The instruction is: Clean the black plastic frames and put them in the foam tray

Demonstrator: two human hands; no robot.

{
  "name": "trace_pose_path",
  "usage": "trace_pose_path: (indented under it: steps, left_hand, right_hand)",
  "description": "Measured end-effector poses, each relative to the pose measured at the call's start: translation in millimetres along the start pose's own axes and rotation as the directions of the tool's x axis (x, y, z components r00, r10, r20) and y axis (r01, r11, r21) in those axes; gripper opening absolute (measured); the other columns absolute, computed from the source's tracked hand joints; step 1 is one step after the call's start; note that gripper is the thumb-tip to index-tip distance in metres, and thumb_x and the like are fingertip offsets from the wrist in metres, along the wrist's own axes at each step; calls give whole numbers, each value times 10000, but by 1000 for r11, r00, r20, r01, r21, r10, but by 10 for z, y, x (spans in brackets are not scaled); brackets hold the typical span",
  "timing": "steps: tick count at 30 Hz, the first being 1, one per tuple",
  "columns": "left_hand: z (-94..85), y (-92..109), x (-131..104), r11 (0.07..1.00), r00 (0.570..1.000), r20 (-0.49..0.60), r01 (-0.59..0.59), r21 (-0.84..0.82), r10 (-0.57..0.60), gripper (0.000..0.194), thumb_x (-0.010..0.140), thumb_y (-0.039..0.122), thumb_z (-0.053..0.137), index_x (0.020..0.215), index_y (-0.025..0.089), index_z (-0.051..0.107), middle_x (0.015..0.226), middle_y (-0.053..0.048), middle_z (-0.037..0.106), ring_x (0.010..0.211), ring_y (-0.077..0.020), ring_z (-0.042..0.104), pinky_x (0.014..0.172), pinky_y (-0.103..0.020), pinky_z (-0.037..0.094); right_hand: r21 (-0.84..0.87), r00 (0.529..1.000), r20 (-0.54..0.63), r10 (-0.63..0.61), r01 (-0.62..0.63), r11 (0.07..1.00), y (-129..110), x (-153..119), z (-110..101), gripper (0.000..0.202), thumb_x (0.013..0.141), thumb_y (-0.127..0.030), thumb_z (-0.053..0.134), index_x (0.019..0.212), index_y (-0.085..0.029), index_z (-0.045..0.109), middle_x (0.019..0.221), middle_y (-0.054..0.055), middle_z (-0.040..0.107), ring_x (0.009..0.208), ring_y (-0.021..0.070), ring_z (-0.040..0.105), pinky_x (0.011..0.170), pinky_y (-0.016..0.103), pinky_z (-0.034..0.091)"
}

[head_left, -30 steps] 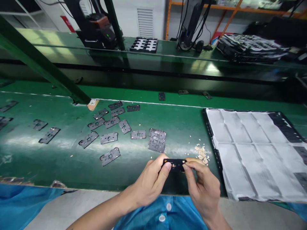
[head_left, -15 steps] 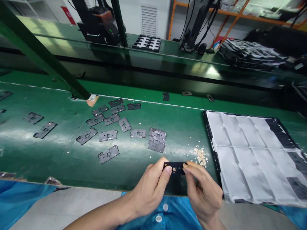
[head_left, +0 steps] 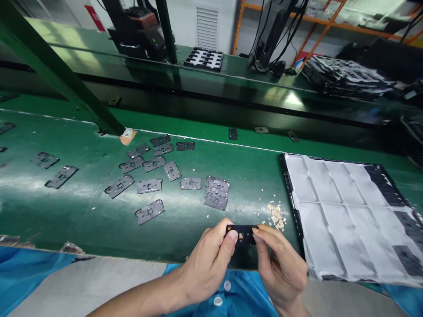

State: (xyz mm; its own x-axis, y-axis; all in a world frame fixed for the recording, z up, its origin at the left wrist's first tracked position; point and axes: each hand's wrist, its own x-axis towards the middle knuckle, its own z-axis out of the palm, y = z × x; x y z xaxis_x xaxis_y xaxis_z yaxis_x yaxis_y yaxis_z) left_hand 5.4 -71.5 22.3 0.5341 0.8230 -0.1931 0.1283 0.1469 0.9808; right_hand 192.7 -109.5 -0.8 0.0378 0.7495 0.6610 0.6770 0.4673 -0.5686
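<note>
A small black plastic plate with cutouts (head_left: 245,230) is held between both hands, just above the near edge of the green bench. My left hand (head_left: 211,255) grips its left end, thumb on top, beside a small yellow spot. My right hand (head_left: 280,259) pinches the right end between thumb and fingertips; whether a tiny piece is also in that pinch, I cannot tell. Beyond the hands lies an overlapping stack of similar plates (head_left: 216,193). A little heap of tiny pale scraps (head_left: 276,215) sits beyond my right hand.
To the right is a large tray with a white compartmented liner (head_left: 333,220), a few dark plates along its right side. Loose plates (head_left: 149,186) are scattered left of centre. A green post (head_left: 76,92) slants down at left. Several plates (head_left: 261,130) lie on the far green strip.
Both hands keep nearly the same hold on the plate. The plates on the far strip have shifted slightly right.
</note>
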Motion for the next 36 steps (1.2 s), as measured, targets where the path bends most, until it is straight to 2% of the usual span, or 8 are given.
trace_pose_path:
  steps: [10,25,36]
  left_hand:
    - [29,-5,-17,997,999,0,35,-66,-35,407,1140,522,333,875,221,405,680,59,471,599,-97,404,592,-267,290]
    - [67,0,-27,998,1000,-10,24,-52,-25,410,1141,517,322,861,225,395,677,57,449,603,-102,397,582,-269,283]
    - [71,-1,-25,999,999,-4,34,-35,-35,398,1140,513,315,876,227,400,705,51,447,605,-106,390,571,-266,282]
  right_hand:
    - [31,999,-1,36,-36,999,6,-18,3,328,911,80,659,1119,-160,739,1018,75,768,940,183,771,846,289,658]
    - [62,997,40,64,-66,996,1,-19,-9,284,929,78,620,1070,-153,708,996,72,732,934,166,752,852,275,635]
    - [73,999,-1,45,-45,996,26,-58,2,359,912,97,638,1153,-149,737,1040,78,755,974,178,759,878,291,644]
